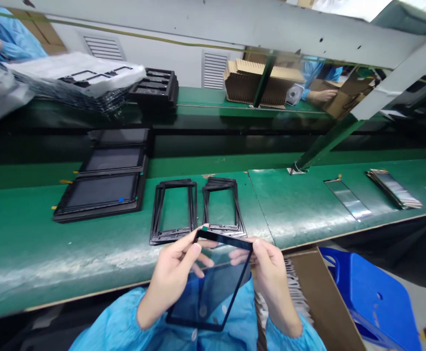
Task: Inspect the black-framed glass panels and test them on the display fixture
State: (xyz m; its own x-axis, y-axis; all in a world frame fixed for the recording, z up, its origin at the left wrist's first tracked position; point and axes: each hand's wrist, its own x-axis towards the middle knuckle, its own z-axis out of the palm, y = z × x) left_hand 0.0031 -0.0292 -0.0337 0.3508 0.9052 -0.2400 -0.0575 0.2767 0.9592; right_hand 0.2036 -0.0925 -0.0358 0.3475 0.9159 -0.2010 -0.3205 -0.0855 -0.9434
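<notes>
Between my two hands is a clear glass touch panel [216,282] with a black border, tilted over my lap at the bench's front edge. My left hand [176,273] grips its upper left corner, where a small green tab shows. At the upper right corner, my right hand [269,273] pinches the border between thumb and fingers. Some fingers of both hands show through the glass. Just beyond the panel lie two stacks of black rectangular frames, a left stack [155,214] and a right stack [239,222], on the green bench.
Trays of dark screens [101,190] stand to the left. Right of the post [326,141] lie a single glass panel [348,197] and a panel stack [394,187]. Below right are a cardboard box [319,297] and a blue stool [381,297]. Across the bench, a co-worker's hand [324,95] touches cardboard.
</notes>
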